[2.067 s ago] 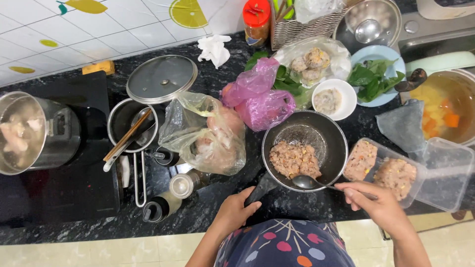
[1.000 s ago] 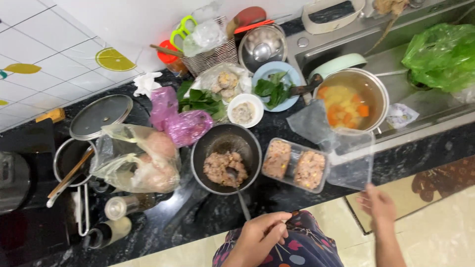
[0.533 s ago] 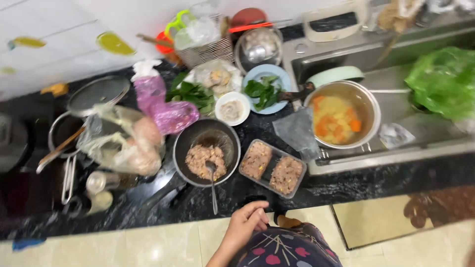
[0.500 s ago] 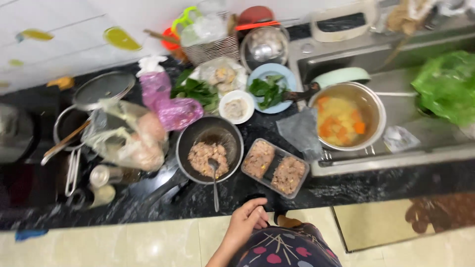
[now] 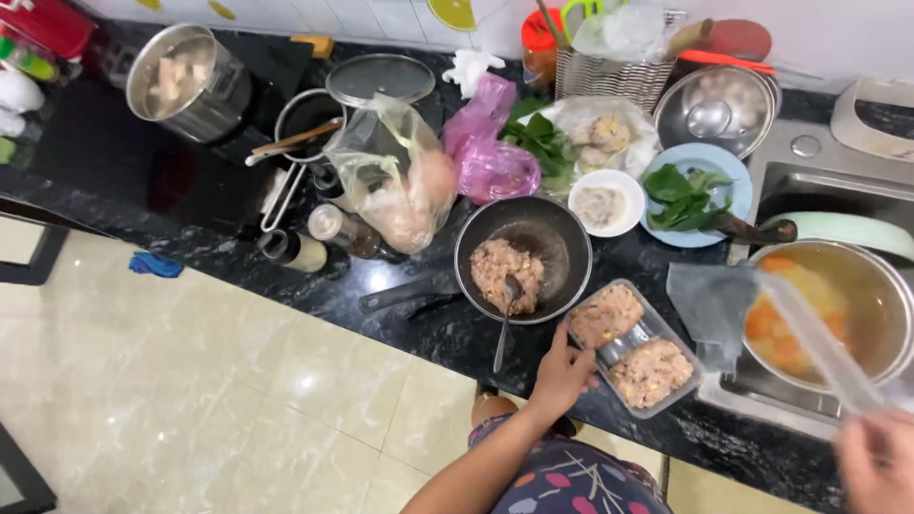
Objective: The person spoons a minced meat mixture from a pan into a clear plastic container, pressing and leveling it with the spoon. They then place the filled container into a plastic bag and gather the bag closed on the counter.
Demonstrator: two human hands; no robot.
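My left hand (image 5: pixel 562 366) rests its fingertips on the near edge of a clear plastic tray (image 5: pixel 633 347) that holds two portions of minced meat. Left of the tray stands a black pan (image 5: pixel 562 238) with more minced meat and a spoon (image 5: pixel 505 324) leaning in it. My right hand (image 5: pixel 881 466), blurred at the bottom right corner, holds up a clear plastic lid (image 5: pixel 809 333) over a steel pot of orange soup (image 5: pixel 857 305) in the sink.
On the black counter (image 5: pixel 400 314) are a grey bag (image 5: pixel 709 305), a blue plate of greens (image 5: pixel 695 186), a small white bowl (image 5: pixel 606 202), pink bag (image 5: pixel 490 157), clear bag of meat (image 5: pixel 400 181), bottles (image 5: pixel 295 249), a steel pot (image 5: pixel 186 81) and a wire basket (image 5: pixel 609 71). Tiled floor lies left.
The view has swung left and closer. My left hand has come up onto the meat tray. My right hand has lifted the clear lid that lay beside the tray.
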